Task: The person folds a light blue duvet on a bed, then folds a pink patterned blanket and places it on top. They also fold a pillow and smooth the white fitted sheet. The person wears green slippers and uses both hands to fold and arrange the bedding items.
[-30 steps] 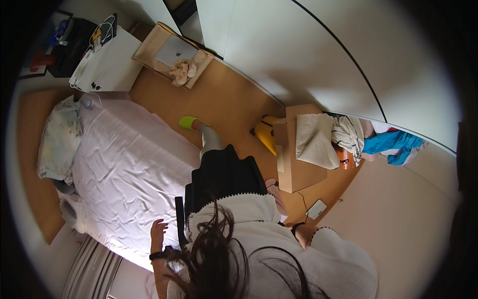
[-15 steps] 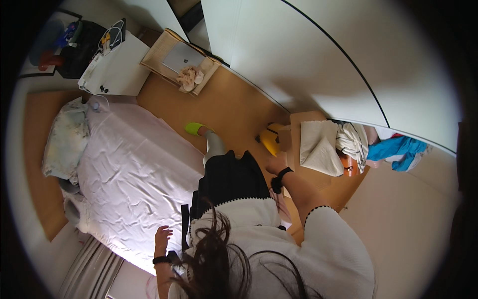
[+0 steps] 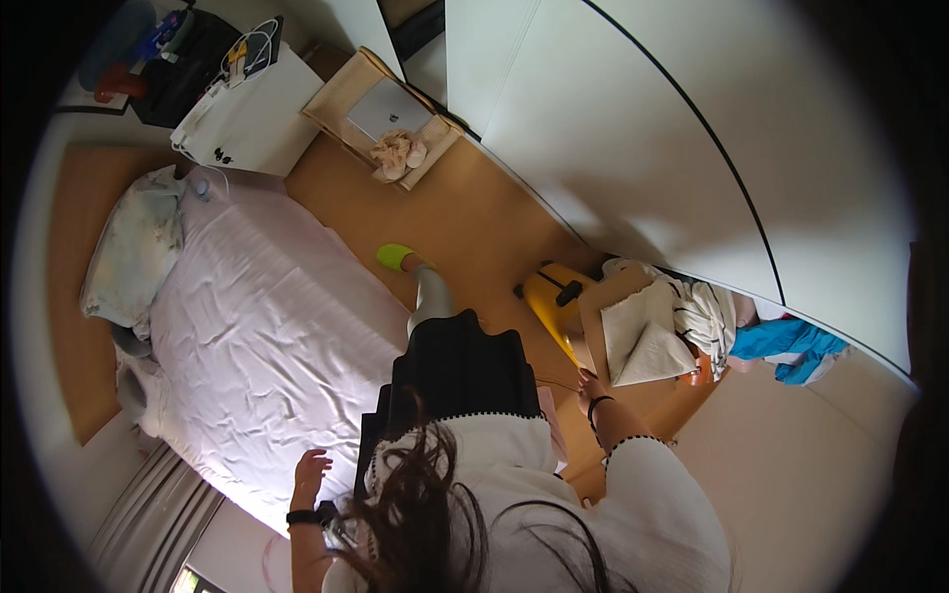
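Observation:
My left hand [image 3: 312, 474] hangs beside the bed's edge, over the pale pink sheet [image 3: 267, 336]. Its fingers are loosely stretched and apart, with nothing in them. On the right, my right hand [image 3: 589, 386] reaches down to the near corner of a cardboard box flap [image 3: 592, 341]. Its fingers are small and partly hidden, so whether they close on the flap is unclear. Beige cloth [image 3: 638, 336] and a striped white cloth [image 3: 704, 311] lie on the box. Left of it, touching or nearly so, stands a yellow suitcase [image 3: 550, 308] with a black handle.
Blue clothing [image 3: 786, 341] lies against the white wardrobe [image 3: 633, 148]. Farther off, a wooden tray-like stand [image 3: 336, 94] holds a silver laptop [image 3: 381, 107] and crumpled fabric [image 3: 397, 153]. A white cabinet [image 3: 247, 124] with cables stands by the bed. My green slipper [image 3: 394, 257] is on the wooden floor.
My right hand has moved toward me and slightly right, to the flap's near corner. The box and cloths have shifted nearer, and more of the suitcase shows. My left hand stays much the same.

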Motion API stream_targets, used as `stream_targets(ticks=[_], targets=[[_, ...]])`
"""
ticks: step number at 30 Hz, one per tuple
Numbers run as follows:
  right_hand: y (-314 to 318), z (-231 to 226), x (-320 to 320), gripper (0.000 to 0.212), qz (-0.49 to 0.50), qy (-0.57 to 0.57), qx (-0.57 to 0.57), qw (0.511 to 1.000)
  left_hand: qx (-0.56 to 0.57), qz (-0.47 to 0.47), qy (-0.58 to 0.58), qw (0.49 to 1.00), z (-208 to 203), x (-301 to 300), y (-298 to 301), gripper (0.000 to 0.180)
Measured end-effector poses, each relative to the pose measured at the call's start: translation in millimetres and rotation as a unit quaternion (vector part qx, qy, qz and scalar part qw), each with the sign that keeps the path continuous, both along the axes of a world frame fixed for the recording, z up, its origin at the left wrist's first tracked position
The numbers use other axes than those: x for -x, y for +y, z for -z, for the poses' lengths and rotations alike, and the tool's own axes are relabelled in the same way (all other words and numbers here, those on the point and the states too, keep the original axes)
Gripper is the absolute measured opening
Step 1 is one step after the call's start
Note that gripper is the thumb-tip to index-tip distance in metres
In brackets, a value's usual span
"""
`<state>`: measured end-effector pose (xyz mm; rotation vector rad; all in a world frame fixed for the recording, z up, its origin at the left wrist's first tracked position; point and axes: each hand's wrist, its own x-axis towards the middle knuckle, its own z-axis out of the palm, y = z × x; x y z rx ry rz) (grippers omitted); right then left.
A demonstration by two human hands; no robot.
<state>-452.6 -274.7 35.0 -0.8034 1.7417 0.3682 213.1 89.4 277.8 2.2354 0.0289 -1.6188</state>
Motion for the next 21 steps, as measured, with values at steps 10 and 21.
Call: stream_targets(ticks=[10,21], targets=[[-39.1,-70.9,-71.9,0.018,0.063,-0.158,-0.065,0.983,0.008,0.024,-0.023,0.999,0.3,-7.8,-38.3,0.033],[-115.5,-87.3,-6.0,0.070,0.101,0.423,0.187,0.881,0.048,-0.008,-0.001,0.999,22.2,2.5,-7.1,0.031]])
